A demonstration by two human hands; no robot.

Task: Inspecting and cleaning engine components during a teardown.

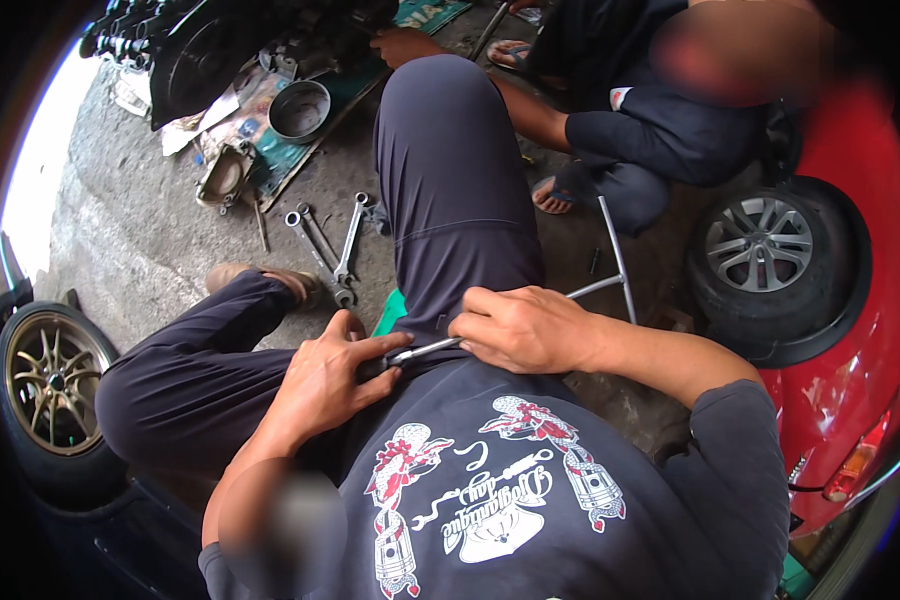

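A slim silver metal rod point(432, 350) with a dark thicker end lies across my lap, close to my shirt. My left hand point(325, 375) pinches the dark end between thumb and fingers. Around the rod's other end my right hand point(520, 328) is closed, with the fingers curled over it, so that end is hidden. The rod's exact kind I cannot make out. Beyond my left hand, on the concrete floor, lie several spanners, one of them a silver combination spanner point(351, 240). A bit of something green point(389, 312) shows beside my thigh.
A silver T-shaped bar point(615, 262) stands right of my raised knee. Another person point(660, 140) squats ahead on the right. A metal bowl point(299, 109) and engine parts point(185, 60) are at the far left. A red car point(870, 330) flanks my right, a gold-rimmed wheel point(55, 380) my left.
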